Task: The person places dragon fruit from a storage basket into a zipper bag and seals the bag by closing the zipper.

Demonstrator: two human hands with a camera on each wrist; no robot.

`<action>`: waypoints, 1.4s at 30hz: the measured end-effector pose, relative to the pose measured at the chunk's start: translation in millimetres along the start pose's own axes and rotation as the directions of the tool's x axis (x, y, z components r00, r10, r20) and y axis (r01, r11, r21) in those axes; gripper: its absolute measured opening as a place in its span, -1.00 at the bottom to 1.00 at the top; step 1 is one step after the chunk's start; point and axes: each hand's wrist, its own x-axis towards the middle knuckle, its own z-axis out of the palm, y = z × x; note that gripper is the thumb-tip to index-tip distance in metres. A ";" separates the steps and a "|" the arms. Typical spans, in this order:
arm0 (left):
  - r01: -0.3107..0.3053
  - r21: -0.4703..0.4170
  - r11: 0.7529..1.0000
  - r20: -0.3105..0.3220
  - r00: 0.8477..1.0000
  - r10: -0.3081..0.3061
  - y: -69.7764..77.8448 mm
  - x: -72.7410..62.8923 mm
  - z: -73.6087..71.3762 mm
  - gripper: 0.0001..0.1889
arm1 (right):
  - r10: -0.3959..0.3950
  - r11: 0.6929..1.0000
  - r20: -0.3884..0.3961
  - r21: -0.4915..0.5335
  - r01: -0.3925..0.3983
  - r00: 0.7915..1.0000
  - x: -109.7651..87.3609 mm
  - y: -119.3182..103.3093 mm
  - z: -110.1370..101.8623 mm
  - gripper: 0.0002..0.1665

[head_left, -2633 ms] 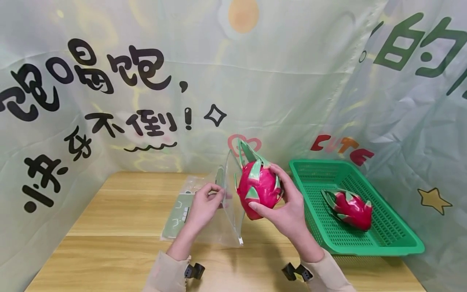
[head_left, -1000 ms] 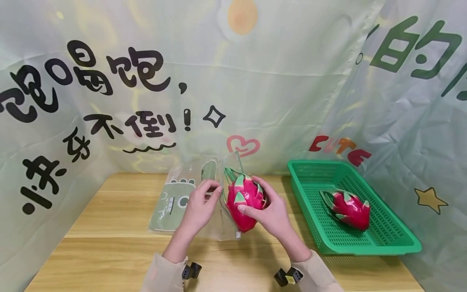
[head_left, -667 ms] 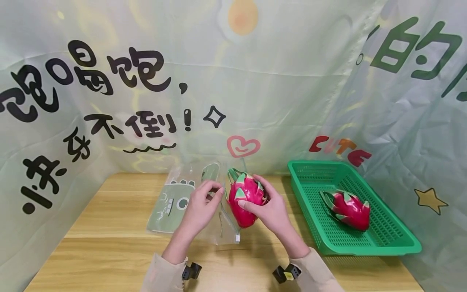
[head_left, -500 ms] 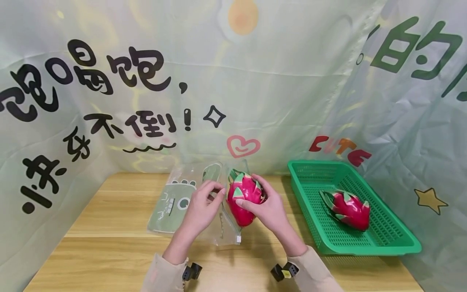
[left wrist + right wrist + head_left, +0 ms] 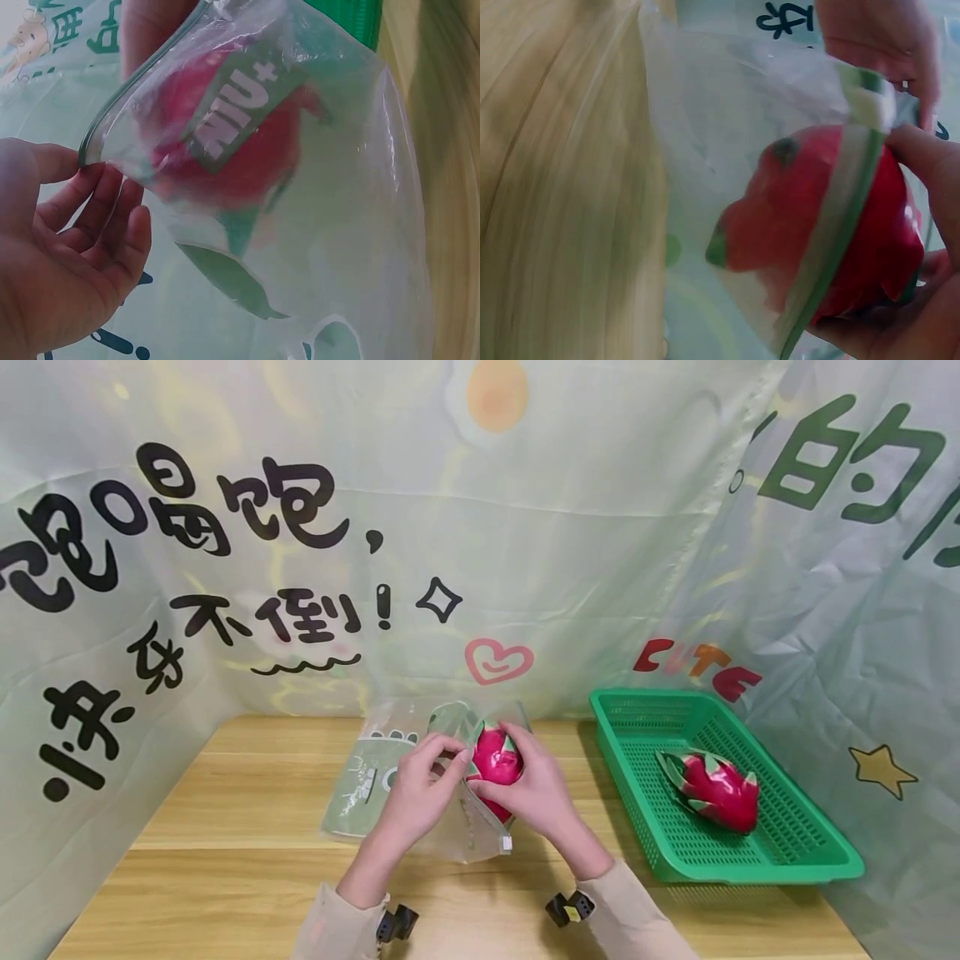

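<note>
A clear zip bag (image 5: 348, 802) with a green cartoon print lies tilted up over the table. My left hand (image 5: 422, 787) pinches the edge of its mouth between thumb and fingers, as the left wrist view confirms. My right hand (image 5: 542, 785) grips a shiny red dragon fruit (image 5: 497, 758) with green-tipped scales. In the right wrist view the dragon fruit (image 5: 889, 232) is partly inside the bag, the green zip strip (image 5: 832, 232) crossing over it. Its leafy end points into the bag in the left wrist view. A white slider (image 5: 507, 843) sits at the strip's near end.
At the right stands a green mesh basket (image 5: 757, 870) with a second dragon fruit (image 5: 722, 793) lying in it. The wooden table (image 5: 217, 877) meets printed cloth walls (image 5: 570, 568) at the back and sides.
My right hand has moved the dragon fruit left and down into the bag's mouth. My left hand keeps its pinch on the bag's edge. The fruit in the basket stays put.
</note>
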 end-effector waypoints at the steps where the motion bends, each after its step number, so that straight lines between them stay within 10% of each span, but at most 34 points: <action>1: 0.001 -0.011 1.000 0.003 1.000 -0.001 -0.1 -0.1 0.7 -0.96 | -0.019 0.999 0.001 -0.027 0.019 1.000 0.7 0.8 1.3 0.04; 14: 0.159 -0.255 0.954 0.036 0.987 -0.155 -1.6 -0.5 9.0 -0.94 | -0.143 0.971 0.136 -0.174 0.165 0.980 8.3 23.0 23.2 -0.07; 28: 0.242 -0.323 0.915 0.003 0.967 -0.254 -6.2 0.9 8.4 -0.88 | -0.251 0.949 0.204 -0.139 0.282 0.946 1.5 36.5 29.2 -0.34; 35: 0.230 -0.290 0.929 -0.016 0.969 -0.245 -5.5 1.6 6.9 -0.87 | -0.366 0.922 0.069 -0.110 0.372 0.928 -15.6 39.0 10.4 -0.54; 42: 0.240 -0.266 0.934 -0.017 0.967 -0.253 -6.5 0.5 6.8 -0.91 | -0.458 0.889 -0.201 -0.115 0.444 0.866 -21.3 59.2 -8.2 -0.61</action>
